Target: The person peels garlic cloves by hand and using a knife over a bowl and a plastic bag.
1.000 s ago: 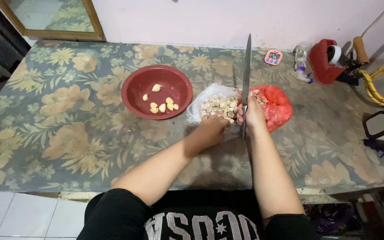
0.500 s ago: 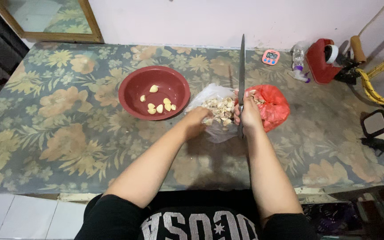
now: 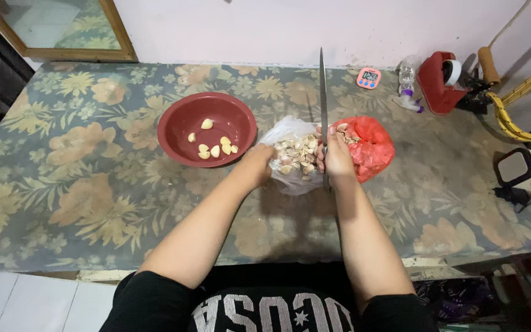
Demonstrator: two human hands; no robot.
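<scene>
my right hand (image 3: 338,161) is wrapped tight round the handle of a long knife (image 3: 323,98), blade pointing straight away from me. the garlic cloves (image 3: 295,154) sit in a clear bag (image 3: 285,131) on the desk (image 3: 93,184), just left of the blade. my left hand (image 3: 257,166) is right at the pile's near-left edge, fingers curled; can't tell if they've got a clove.

We see the bowl (image 3: 207,129) on the table (image 3: 93,184), left of the clear bag (image 3: 293,154); the second bag (image 3: 370,147) lies right beside it, the timer (image 3: 369,77) behind.
</scene>
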